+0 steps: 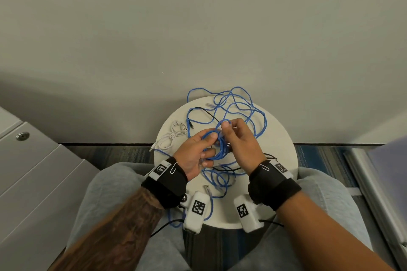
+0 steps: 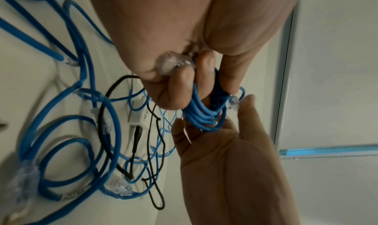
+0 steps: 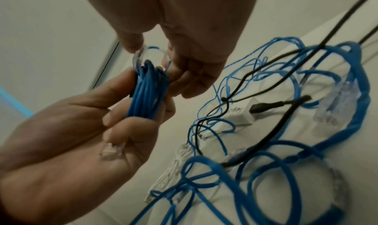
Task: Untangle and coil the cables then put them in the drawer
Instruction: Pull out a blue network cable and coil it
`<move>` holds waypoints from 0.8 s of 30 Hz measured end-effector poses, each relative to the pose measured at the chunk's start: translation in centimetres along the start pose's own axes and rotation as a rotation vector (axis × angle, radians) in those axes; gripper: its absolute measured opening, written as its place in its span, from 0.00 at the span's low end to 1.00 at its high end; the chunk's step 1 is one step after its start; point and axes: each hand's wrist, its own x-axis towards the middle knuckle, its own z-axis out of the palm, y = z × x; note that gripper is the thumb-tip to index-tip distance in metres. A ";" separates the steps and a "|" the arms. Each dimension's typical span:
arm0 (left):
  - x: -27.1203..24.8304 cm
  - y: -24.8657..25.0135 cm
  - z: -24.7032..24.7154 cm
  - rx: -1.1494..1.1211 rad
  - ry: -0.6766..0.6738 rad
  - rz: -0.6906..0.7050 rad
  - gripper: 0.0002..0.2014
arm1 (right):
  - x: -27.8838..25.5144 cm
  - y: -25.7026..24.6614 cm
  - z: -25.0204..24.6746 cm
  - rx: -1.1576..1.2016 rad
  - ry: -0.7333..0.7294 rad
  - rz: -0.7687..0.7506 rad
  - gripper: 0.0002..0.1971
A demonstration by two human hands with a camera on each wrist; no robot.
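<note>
Above the round white table (image 1: 279,138), my left hand (image 1: 207,147) grips a small coil of blue network cable (image 1: 218,149) (image 2: 202,113) (image 3: 147,96). One clear plug (image 3: 112,150) (image 2: 174,63) lies tucked against that palm. My right hand (image 1: 229,130) pinches the coil's other clear plug (image 3: 141,55) at the top of the loops. More blue cables (image 1: 242,105) lie tangled on the table, with a thin black cable (image 1: 204,111) running through them. A bundled white cable (image 1: 171,136) sits at the table's left.
A grey drawer cabinet (image 1: 33,171) with a round lock (image 1: 22,136) stands at my left. A pale panel (image 1: 385,171) is at the right, a wall behind the table. A white charger block (image 2: 137,113) with a black lead lies among the cables. My knees flank the table.
</note>
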 end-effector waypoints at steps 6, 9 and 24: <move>0.0 -0.5 1.0 0.114 0.042 0.042 0.05 | 0.3 0.4 -0.2 -0.131 0.198 -0.114 0.13; 0.0 -0.7 1.1 0.216 0.124 0.097 0.09 | -0.1 0.2 -0.1 -0.200 0.226 -0.206 0.07; 0.3 -1.3 0.4 0.303 0.303 0.206 0.05 | 0.3 -0.6 -1.3 0.073 -0.056 0.211 0.17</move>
